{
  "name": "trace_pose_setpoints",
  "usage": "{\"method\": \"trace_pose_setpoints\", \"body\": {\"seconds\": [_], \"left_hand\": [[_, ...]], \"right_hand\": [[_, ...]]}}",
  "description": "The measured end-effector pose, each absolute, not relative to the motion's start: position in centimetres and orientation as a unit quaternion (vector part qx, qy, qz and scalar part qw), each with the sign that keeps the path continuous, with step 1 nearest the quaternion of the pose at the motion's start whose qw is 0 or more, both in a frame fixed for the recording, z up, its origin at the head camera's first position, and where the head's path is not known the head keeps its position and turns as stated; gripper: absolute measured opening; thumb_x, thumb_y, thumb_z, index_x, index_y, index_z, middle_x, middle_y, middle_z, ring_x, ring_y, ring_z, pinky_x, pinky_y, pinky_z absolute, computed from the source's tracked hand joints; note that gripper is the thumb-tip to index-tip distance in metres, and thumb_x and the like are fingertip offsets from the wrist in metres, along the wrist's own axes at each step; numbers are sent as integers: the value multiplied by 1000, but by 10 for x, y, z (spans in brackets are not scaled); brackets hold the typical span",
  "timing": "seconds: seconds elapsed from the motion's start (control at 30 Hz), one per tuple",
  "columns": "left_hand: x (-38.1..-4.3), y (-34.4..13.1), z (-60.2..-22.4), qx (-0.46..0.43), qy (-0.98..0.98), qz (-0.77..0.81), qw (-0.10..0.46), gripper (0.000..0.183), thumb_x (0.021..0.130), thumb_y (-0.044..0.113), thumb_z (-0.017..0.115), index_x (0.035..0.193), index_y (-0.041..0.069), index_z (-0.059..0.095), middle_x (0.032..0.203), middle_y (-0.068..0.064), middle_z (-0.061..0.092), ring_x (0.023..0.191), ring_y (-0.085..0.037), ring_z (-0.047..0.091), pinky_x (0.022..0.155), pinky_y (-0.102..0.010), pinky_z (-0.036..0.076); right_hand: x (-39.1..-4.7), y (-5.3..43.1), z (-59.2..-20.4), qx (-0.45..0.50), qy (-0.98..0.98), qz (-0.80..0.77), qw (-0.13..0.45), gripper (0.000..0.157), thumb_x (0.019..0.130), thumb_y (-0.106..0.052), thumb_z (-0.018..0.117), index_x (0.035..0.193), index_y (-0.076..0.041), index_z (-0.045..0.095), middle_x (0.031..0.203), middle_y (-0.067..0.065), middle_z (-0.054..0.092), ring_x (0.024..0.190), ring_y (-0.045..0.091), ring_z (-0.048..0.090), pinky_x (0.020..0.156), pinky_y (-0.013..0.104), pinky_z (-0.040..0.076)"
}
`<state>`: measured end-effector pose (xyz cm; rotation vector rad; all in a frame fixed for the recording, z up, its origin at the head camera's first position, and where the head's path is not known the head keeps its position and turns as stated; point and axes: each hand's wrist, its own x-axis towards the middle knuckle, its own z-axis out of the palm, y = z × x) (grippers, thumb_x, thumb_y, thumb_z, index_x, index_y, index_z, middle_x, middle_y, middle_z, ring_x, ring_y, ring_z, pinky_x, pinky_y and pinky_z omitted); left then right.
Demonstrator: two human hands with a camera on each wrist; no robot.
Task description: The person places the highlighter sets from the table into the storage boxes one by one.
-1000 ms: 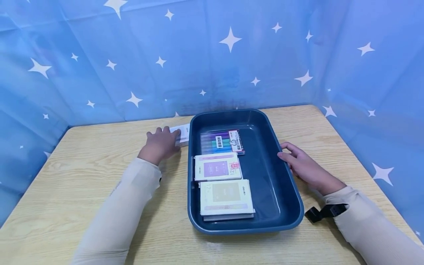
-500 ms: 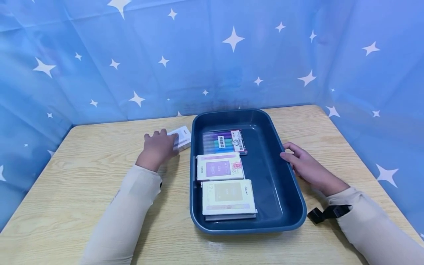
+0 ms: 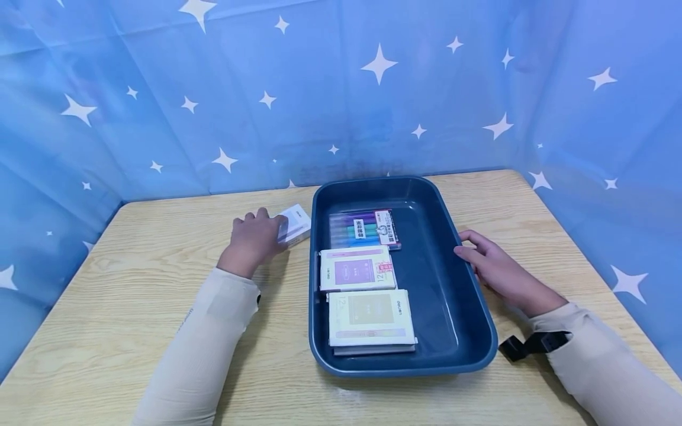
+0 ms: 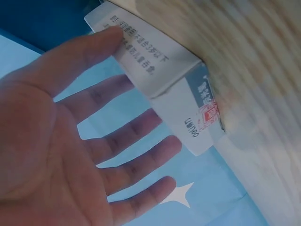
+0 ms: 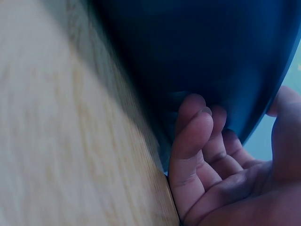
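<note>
In the head view my left hand [image 3: 254, 239] is at a small white box [image 3: 295, 225] lying beside the far left wall of a dark blue tray [image 3: 457, 331]. The left wrist view shows the thumb on the box's printed side [image 4: 150, 59] and the index finger on the opposite side; the other fingers are spread apart. My right hand [image 3: 492, 266] holds the tray's right side, thumb at the rim. Its fingers [image 5: 193, 136] curl against the outer wall below. Inside the tray lie a clear pack of coloured pens [image 3: 362, 229], a white-and-purple box [image 3: 356, 271] and a cream box [image 3: 371, 316].
The three packs line the tray's left half, and its bare floor [image 3: 431, 284] shows on the right. Wood-grain tabletop [image 3: 149, 296] surrounds the tray. A blue star-patterned curtain [image 3: 298, 89] hangs behind and at both sides.
The small white box has turned and come slightly nearer with my left hand. My right hand stays on the tray's rim. The whole head view has shifted a little.
</note>
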<state>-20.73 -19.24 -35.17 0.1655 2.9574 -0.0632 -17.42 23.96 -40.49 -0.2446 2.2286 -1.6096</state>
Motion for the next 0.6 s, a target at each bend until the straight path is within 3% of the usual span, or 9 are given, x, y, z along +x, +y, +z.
{"method": "trace_pose_setpoints", "body": {"seconds": [0.27, 0.6], "left_hand": [[-212, -195, -355, 64, 993, 35, 97, 67, 91, 34, 72, 147, 10, 46, 141, -24, 51, 118, -42, 57, 99, -61, 45], [-213, -199, -359, 67, 992, 44, 94, 68, 91, 33, 72, 148, 11, 44, 142, -22, 53, 119, -42, 56, 99, -62, 42]], "right_hand": [[-174, 241, -405, -88, 795, -571, 188, 30, 107, -40, 42, 127, -18, 46, 70, -7, 58, 54, 14, 50, 54, 30, 44], [-174, 240, -405, -81, 794, -572, 188, 31, 107, -40, 42, 128, -16, 45, 66, -8, 54, 53, 13, 48, 54, 28, 44]]}}
